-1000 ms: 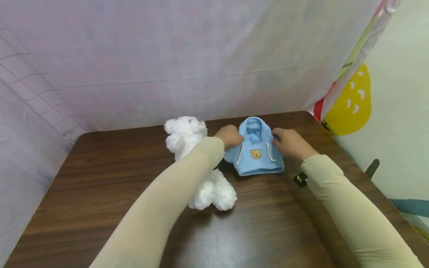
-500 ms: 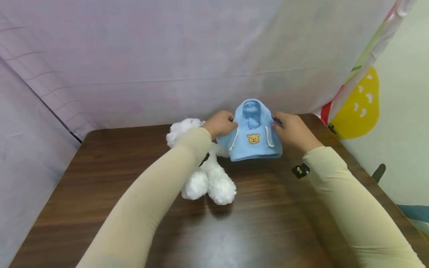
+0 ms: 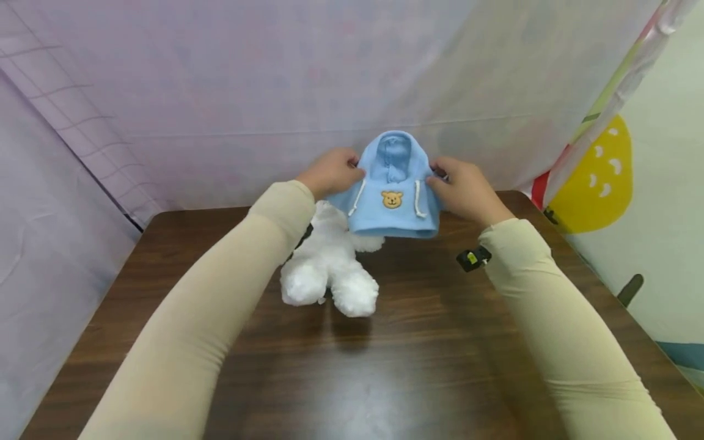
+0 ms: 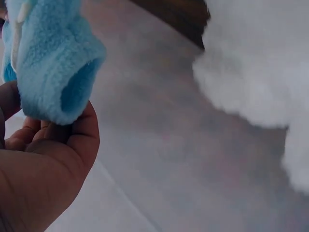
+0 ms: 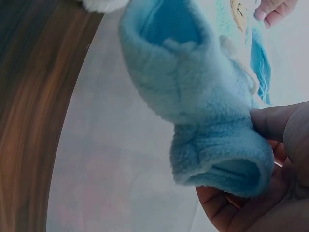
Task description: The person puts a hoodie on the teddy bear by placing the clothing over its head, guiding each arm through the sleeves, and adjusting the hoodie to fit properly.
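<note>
A small light-blue hoodie (image 3: 393,211) with a bear face and white drawstrings hangs upright above the table, its hood at the top. My left hand (image 3: 333,173) pinches it at one shoulder; my right hand (image 3: 464,189) pinches the other. In the left wrist view a sleeve opening (image 4: 79,89) faces out beside the curled fingers. The right wrist view has the other sleeve cuff (image 5: 227,171) lying over my fingers, with the thumb on the cloth. Behind and below the hoodie is a white plush toy (image 3: 330,256), its head hidden by the hoodie and my left hand.
A dark wood table (image 3: 418,354) spreads beneath my arms. A pale cloth curtain (image 3: 264,79) rises along its back edge. At the right is a wall with a yellow shape (image 3: 596,177). A small black device (image 3: 474,258) sits at my right wrist.
Both hands have lifted the hoodie off the table, raising it and shifting it left, so it now overlaps the plush toy's upper part. The toy appears slightly higher and further left in view.
</note>
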Available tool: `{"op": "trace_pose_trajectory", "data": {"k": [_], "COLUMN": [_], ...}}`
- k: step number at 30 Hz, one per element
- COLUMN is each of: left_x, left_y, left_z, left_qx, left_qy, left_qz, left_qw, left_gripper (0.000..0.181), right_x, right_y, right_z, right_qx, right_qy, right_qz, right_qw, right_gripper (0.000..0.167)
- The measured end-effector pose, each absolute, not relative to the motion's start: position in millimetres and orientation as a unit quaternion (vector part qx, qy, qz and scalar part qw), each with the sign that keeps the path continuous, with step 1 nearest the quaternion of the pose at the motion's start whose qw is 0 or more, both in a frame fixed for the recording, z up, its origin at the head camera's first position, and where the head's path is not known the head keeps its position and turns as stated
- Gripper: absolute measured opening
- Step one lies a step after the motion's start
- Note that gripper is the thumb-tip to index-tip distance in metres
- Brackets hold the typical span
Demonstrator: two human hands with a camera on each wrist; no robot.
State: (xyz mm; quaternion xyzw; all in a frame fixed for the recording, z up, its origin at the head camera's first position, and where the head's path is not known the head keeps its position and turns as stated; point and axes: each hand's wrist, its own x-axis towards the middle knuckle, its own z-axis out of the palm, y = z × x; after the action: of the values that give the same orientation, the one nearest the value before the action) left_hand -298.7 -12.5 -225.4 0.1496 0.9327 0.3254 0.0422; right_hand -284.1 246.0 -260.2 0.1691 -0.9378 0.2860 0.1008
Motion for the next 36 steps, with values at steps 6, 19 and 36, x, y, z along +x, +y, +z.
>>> {"op": "trace_pose_trajectory", "data": {"k": [6,19,36], "left_x": [-302,-296,-261], "left_y": [-45,-102,-150], "left_z": [-217,-256,-327], "left_qx": [0.117,0.060,0.055], "left_qy": [0.935,0.937,0.895], "left_qz": [0.329,0.332,0.416], "left_qw": [0.060,0.091,0.149], "left_gripper": [0.024,0.026,0.033], "right_x": [-294,-307,-292], "right_y": [216,160,171], "right_z": [-260,-301,-359], "right_qx": [0.177,0.183,0.142], "right_qy": [-0.928,-0.916,-0.909], "right_qz": [0.315,0.356,0.382], "right_qw": [0.086,0.006,-0.093], "right_gripper": [0.028,0.020,0.040]}}
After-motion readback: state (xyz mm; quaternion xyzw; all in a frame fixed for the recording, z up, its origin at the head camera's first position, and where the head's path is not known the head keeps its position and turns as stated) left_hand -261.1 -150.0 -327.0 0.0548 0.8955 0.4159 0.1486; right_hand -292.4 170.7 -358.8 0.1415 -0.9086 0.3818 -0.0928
